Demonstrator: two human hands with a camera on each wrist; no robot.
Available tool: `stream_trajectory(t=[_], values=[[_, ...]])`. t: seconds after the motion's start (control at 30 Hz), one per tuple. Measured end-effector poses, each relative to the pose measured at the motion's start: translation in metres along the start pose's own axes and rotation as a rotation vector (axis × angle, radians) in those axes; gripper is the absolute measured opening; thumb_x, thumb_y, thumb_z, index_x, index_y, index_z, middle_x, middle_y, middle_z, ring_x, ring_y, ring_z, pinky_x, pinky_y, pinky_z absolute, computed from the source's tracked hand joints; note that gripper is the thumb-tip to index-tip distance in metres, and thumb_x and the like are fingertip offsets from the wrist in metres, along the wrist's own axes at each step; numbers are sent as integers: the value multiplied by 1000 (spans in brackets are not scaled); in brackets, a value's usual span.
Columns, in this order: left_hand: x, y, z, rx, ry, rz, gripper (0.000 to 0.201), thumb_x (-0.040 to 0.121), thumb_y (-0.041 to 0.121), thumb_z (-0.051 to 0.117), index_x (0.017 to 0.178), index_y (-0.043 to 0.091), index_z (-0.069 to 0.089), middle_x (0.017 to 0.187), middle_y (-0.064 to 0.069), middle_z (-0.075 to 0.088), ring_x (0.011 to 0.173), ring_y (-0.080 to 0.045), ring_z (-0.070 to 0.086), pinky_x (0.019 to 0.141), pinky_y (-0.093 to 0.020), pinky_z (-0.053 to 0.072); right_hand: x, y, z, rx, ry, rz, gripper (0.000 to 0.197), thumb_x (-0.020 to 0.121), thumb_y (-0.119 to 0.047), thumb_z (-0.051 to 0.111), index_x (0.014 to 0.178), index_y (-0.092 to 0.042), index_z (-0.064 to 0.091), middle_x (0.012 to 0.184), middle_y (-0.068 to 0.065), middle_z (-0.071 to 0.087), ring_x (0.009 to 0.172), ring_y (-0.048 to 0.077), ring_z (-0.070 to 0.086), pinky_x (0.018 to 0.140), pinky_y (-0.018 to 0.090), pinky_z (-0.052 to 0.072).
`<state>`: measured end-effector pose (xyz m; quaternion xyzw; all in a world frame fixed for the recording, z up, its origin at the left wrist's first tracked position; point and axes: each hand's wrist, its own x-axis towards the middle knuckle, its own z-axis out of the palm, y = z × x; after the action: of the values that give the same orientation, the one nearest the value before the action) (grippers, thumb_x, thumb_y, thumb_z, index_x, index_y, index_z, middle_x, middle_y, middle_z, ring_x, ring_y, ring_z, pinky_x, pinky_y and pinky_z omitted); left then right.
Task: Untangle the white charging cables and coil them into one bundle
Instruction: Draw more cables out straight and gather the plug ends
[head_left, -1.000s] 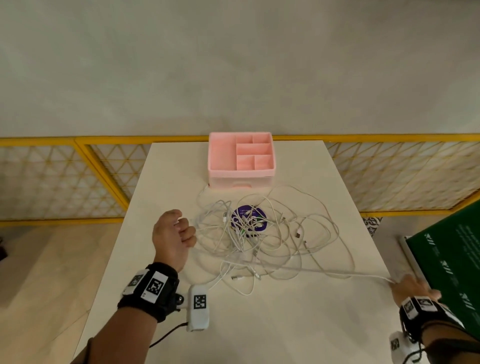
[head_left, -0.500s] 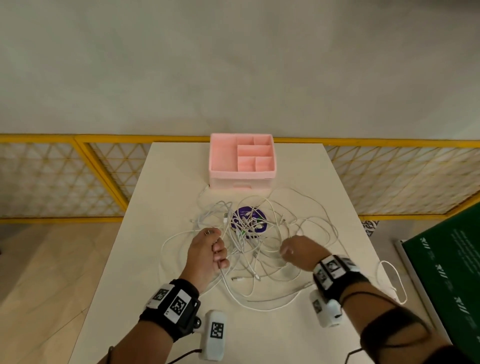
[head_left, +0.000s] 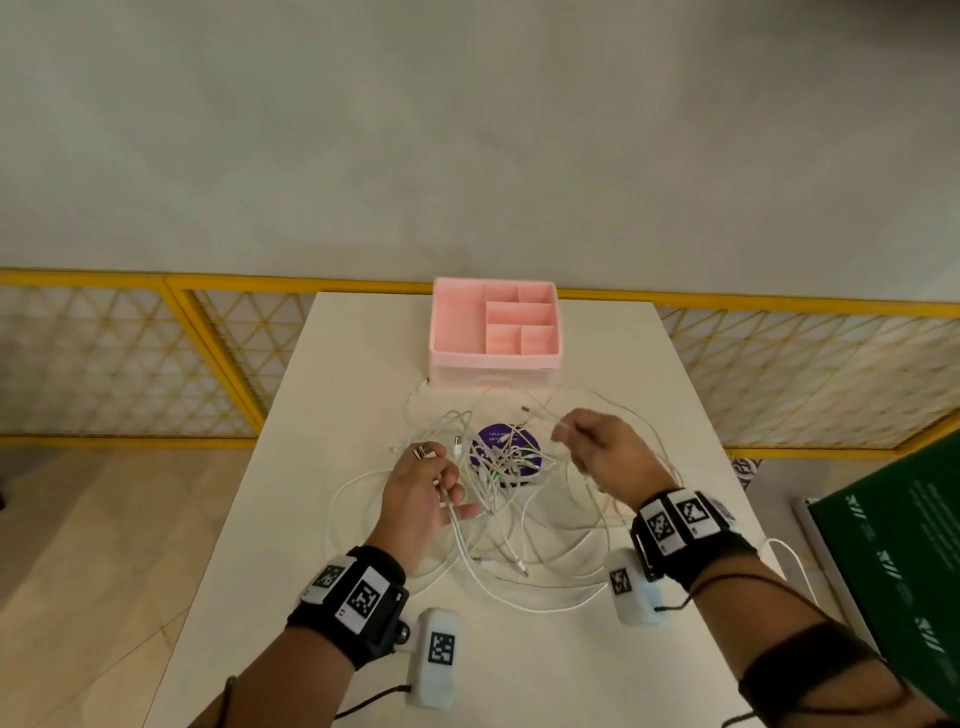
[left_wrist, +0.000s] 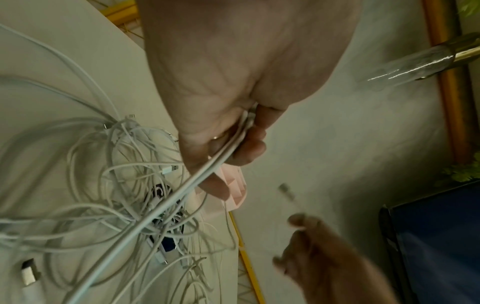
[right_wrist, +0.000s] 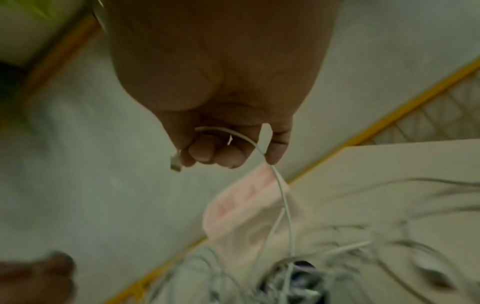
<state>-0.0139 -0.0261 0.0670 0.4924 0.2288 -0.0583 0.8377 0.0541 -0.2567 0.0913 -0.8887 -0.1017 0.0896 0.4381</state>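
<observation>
A tangle of white charging cables (head_left: 498, 483) lies on the white table (head_left: 519, 660), partly over a purple round sticker (head_left: 506, 449). My left hand (head_left: 423, 493) is at the tangle's left side and grips two cable strands (left_wrist: 207, 170) that run down into the heap. My right hand (head_left: 602, 452) is raised over the tangle's right side and pinches one cable near its plug end (right_wrist: 176, 162). That cable (right_wrist: 283, 197) hangs from my fingers down to the heap.
A pink organizer box (head_left: 496, 332) with several compartments stands at the table's far edge. A yellow mesh fence (head_left: 130, 358) runs behind and beside the table. A green board (head_left: 904, 561) leans at the right. One cable loop (head_left: 789, 561) hangs off the table's right edge.
My right hand let go of the stretched cable at the far right, came in to the tangle and lifted a plug end. My left hand moved toward me and gripped two strands.
</observation>
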Motion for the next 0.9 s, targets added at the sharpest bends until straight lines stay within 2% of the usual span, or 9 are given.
stream_trajectory(t=[0.1,0.2,0.33,0.43,0.57,0.67,0.73,0.8,0.9], values=[[0,-1,12,-26,-8,15,19,98,1,42,94,17,52,63,-1,43,47,-13,38,56,-31,44,3,-38,-4,169,102,-90,23,103,-22,47,89,-13,63,58,1,51,52,11,47,55,20,40],[0,0,22,-29,-12,43,16,101,4,43,96,16,53,64,-1,39,49,-12,34,51,-27,30,-1,-53,21,57,33,-179,28,103,-35,40,86,-22,58,59,-10,56,56,10,52,63,29,46],[4,-2,21,77,-11,139,17,104,19,48,90,12,52,65,-2,47,56,-12,42,53,-29,36,-11,-56,69,-207,-82,-313,29,104,-37,35,89,-22,55,76,-4,69,71,17,66,79,38,52],[7,1,15,34,-9,177,19,105,19,44,93,8,54,68,-5,48,62,-15,45,59,-31,38,-15,-53,89,-268,-100,-351,36,104,-42,31,94,-20,58,81,1,71,74,23,68,79,42,53],[8,6,9,-39,-27,128,26,104,25,45,93,9,63,69,-1,53,62,-13,47,62,-30,37,-17,-50,95,-361,-144,-358,37,105,-42,31,100,-19,59,80,4,69,75,27,66,77,42,52],[8,3,8,38,43,173,20,104,16,49,91,10,62,69,0,54,64,-13,48,60,-27,38,-15,-48,96,-374,-185,-348,38,105,-43,32,99,-18,59,82,4,69,74,25,64,73,39,51],[7,5,8,-33,61,193,22,105,14,44,88,11,58,68,-1,53,62,-13,48,58,-27,36,-14,-40,96,-337,-236,-336,39,104,-43,33,95,-16,61,81,3,68,71,20,62,70,36,51],[7,12,4,-157,71,209,24,106,15,41,85,13,52,61,1,47,57,-15,45,57,-28,36,-12,-18,94,-304,-259,-279,36,103,-36,39,89,-13,63,83,2,65,73,17,60,70,35,50],[10,28,-8,-244,88,224,27,107,21,41,81,17,48,54,6,34,46,-11,32,50,-26,37,-6,32,81,-360,-144,-118,29,101,-27,46,84,-14,65,88,3,58,82,20,54,76,38,47]])
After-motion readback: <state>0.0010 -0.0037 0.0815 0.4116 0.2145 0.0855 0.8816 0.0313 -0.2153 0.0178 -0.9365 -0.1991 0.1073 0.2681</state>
